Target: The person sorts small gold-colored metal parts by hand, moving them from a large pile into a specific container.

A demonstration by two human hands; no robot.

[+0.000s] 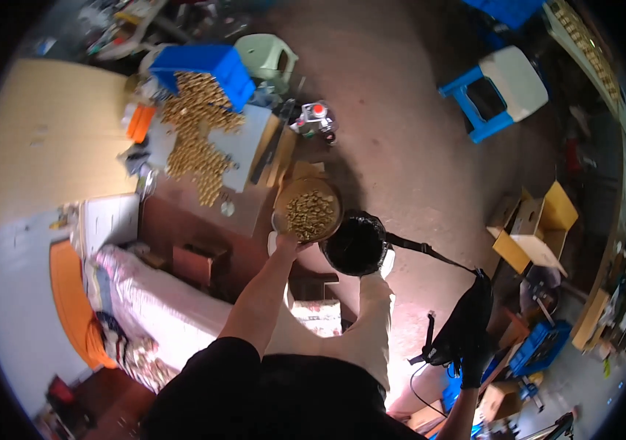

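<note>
My left hand (293, 241) grips the near rim of a round, brownish tub (341, 209). Many small brass-coloured metal parts (310, 211) lie inside it. Right beside the tub, in front of my legs, stands a bucket (357, 242) lined with a black plastic bag. My right hand (478, 361), dark as if gloved, is out at the lower right against a black bag (468, 323) with straps and buckles. Its fingers merge with the bag's black cloth. One strap (419, 246) stretches from the bag to the bucket's rim.
Ahead on the left, a tipped blue crate (195, 59) spills brass-coloured parts over a grey worktop (243, 139). A blue-and-white stool (514, 84) stands far right. An open cardboard box (540, 227) is at the right. Beside me on the left is a pink-covered bed (159, 293).
</note>
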